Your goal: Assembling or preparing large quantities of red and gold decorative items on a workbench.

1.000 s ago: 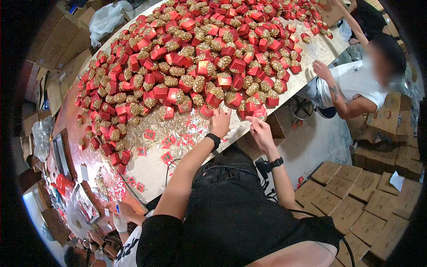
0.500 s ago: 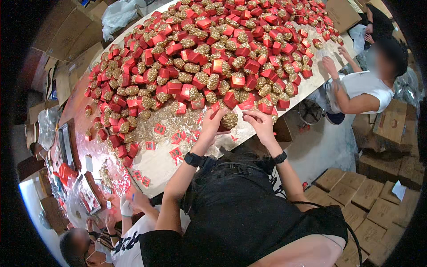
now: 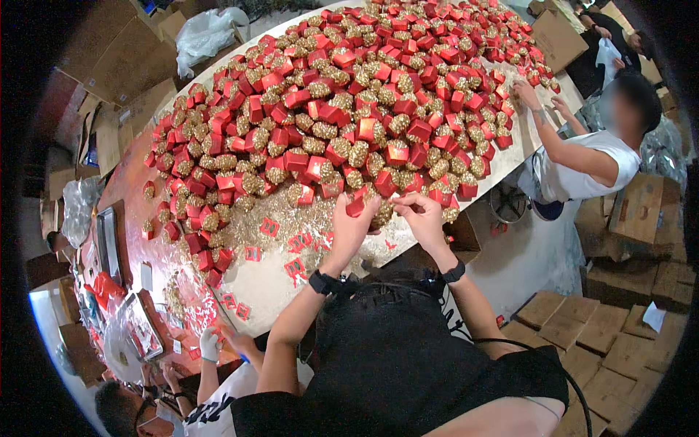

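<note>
Near the table's front edge, my left hand (image 3: 352,227) is wrapped around a small red pot ornament with a bumpy gold top (image 3: 382,214). Part of the ornament is hidden by my fingers. My right hand (image 3: 424,220) is closed in a pinch just beside the gold top. What its fingertips hold, if anything, is too small to make out. Beyond both hands rises a large heap of similar red and gold ornaments (image 3: 320,131). Flat red cut-out pieces (image 3: 295,268) and gold bits lie on the pale tabletop left of my left hand.
At the right, a person in a white shirt (image 3: 590,164) reaches to the heap. Another worker's gloved hand (image 3: 209,342) is at the lower left table edge. Stacked cardboard boxes (image 3: 601,324) stand at right. Clear plastic bags (image 3: 207,36) lie at the far left.
My view has shifted slightly. My left hand has turned, covering more of the ornament, while my right hand stays pinched beside it. The person at right has reached farther toward the heap.
</note>
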The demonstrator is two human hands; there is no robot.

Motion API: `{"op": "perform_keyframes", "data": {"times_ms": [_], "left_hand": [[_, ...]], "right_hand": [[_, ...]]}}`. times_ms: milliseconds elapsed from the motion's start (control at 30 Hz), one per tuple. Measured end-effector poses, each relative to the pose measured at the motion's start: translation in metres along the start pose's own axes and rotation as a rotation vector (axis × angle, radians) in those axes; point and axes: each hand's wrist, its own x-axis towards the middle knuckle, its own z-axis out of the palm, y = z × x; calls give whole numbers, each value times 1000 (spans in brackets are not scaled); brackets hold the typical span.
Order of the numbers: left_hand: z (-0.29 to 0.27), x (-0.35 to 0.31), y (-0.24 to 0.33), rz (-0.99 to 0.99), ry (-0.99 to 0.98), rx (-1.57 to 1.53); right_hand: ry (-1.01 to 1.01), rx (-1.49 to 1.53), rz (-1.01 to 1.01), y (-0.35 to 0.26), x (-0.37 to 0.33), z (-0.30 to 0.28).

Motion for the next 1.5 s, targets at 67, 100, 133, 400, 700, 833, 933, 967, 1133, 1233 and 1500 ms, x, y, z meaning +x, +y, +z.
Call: {"op": "perform_keyframes", "data": {"times_ms": [67, 100, 133, 400, 700, 833, 933, 967, 1133, 1233, 1500], "left_hand": [[1, 2, -6, 156, 91, 139], [0, 5, -8, 233, 126, 226], [0, 5, -11, 236, 125, 225], [12, -11, -1, 318, 205, 215], [16, -12, -11, 414, 110, 211], [-1, 3, -8, 243, 14, 382], [-56, 26, -54, 117, -384, 387], [-77, 30, -75, 88, -355, 474], [-153, 14, -138, 19, 200, 1318], [-158, 19, -153, -104, 188, 1432], [-163, 15, -154, -149, -42, 1392]], "right_hand": [[-43, 15, -20, -1, 6, 0], [-42, 13, -25, -4, 8, 1], [-83, -5, 10, -6, 9, 1], [-96, -54, 3, -7, 3, -1], [-221, -49, 146, -13, 3, -17], [-57, -114, 85, -7, -5, -11], [68, -472, -5, -22, -25, -28], [137, -564, -52, -28, -38, -39], [402, -1048, -78, 22, -86, -148], [366, -1219, -99, 95, -97, -205], [-347, -933, 39, 77, -55, -91]]}}
